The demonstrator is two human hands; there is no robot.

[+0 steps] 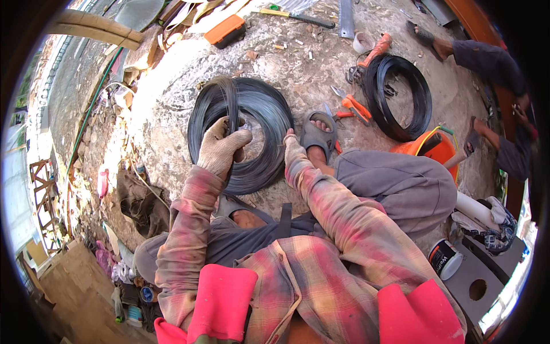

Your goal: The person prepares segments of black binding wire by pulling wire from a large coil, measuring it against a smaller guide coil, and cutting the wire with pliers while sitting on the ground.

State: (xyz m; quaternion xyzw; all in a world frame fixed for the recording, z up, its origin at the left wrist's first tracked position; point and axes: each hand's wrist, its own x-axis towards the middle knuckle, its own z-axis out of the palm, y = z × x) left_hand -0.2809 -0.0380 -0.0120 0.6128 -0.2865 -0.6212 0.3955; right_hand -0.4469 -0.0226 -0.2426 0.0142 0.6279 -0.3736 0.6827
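Left hand (220, 148): gloved fingers closed around wire strands (231, 103).
Right hand (293, 152): beside dark wire coil (276, 114); fingers' closure cannot be told.

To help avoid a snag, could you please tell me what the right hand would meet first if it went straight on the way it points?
The right hand would probably meet the right side of the larger wire coil first, though depth leaves it unclear whether they touch.
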